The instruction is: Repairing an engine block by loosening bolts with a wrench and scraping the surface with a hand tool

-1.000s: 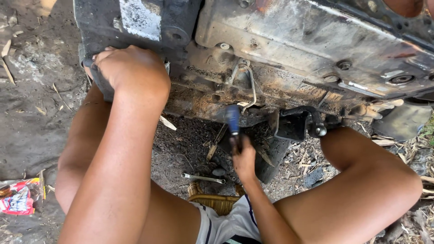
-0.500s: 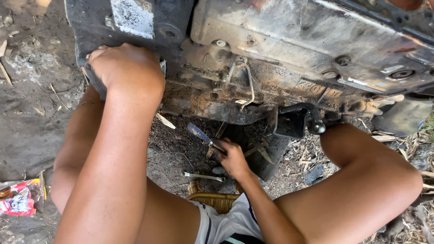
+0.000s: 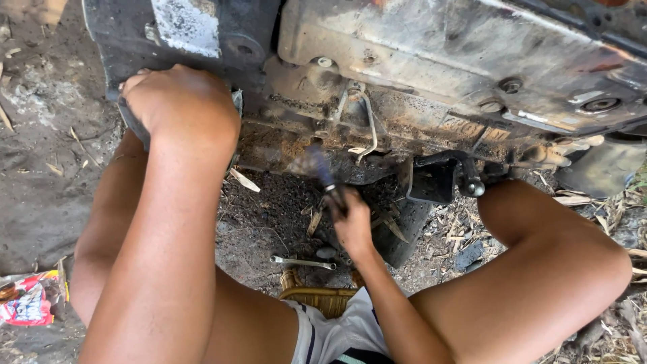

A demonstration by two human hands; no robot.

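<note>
**Braced and Swinging Under a Greasy Engine Block**

Seated on the dirt ground (image 3: pixel 40 202), knees spread either side of the engine block (image 3: pixel 431 81) so both arms reach it. Left hand (image 3: pixel 180 111) clamped over the block's near-left corner, fingers curled round the edge and closed on the metal, apparently to steady the heavy casting. Right hand (image 3: pixel 350 222) just below the block's underside, fingers wrapped tight round the handle of a dark tool (image 3: pixel 322 172); tool blurred, angled up toward the block's lower edge, kind hard to tell, possibly a hammer or driver. Held low and from beneath, probably because the fitting worked on sits under the block, beside the black bracket (image 3: pixel 435 178) hanging from its bottom edge.

Counted: one engine block, one tool in hand, one spanner (image 3: pixel 303 261) lying loose on the soil below the block, near the right wrist and within reach. One woven basket rim (image 3: pixel 317 296) between the thighs, below the spanner. One crumpled red wrapper (image 3: pixel 27 303) far left of the block. Two hands, both occupied.
</note>
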